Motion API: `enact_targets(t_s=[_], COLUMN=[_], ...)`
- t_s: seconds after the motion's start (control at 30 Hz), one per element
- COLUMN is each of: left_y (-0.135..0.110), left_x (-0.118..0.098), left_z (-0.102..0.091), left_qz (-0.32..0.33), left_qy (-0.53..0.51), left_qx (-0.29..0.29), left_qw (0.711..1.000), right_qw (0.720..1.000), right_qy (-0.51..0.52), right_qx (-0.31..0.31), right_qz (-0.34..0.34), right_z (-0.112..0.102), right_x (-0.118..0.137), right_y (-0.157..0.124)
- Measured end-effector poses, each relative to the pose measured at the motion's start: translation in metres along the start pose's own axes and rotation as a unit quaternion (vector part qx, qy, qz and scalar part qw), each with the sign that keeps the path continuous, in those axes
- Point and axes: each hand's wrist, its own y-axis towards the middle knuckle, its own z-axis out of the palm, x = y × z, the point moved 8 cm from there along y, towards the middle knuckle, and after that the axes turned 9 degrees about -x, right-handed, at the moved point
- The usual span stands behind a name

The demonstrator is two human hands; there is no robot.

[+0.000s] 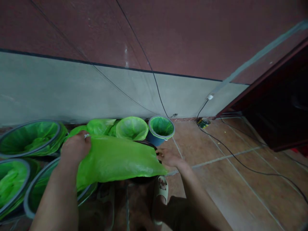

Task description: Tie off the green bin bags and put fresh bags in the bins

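A flat green plastic bag [117,160] is stretched between my two hands, low over the floor. My left hand [75,147] is closed on its upper left corner. My right hand [168,157] pinches its right edge, fingers curled. Under the bag a dark bin [144,179] shows only part of its rim and wall. Several bins lined with green bags stand around: a blue one [160,130] by the wall, a green-lined one [132,127] beside it, and larger grey-rimmed ones [30,136] at the left.
A grey and maroon wall runs behind the bins, with black cables [240,162] trailing down it and across the tiled floor. A dark cabinet [276,106] stands at the right. My foot in a pale sandal [161,187] rests below the bag.
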Motion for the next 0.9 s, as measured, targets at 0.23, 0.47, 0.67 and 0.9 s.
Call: enact_targets(t_s=[0.23, 0.47, 0.67, 0.9], left_y=[-0.020, -0.069, -0.127, -0.167], left_x=[-0.049, -0.133, -0.149, -0.150], left_z=[0.003, 0.086, 0.162, 0.202], left_qz=[-0.054, 0.043, -0.118, -0.114], left_qy=[0.174, 0.013, -0.275, -0.278], left_qx=[0.097, 0.226, 0.319, 0.427], left_qw=[0.979, 0.973, 0.899, 0.853], right_qw=[0.975, 0.981, 0.989, 0.984], right_qy=[-0.159, -0.163, -0.074, -0.120], right_qx=[0.154, 0.101, 0.127, 0.110], right_qz=[-0.021, -0.002, -0.006, 0.072], right_z=[0.039, 0.022, 0.046, 0.100], right_x=[0.030, 0.041, 0.048, 0.007], right_y=[-0.011, -0.006, -0.011, -0.004])
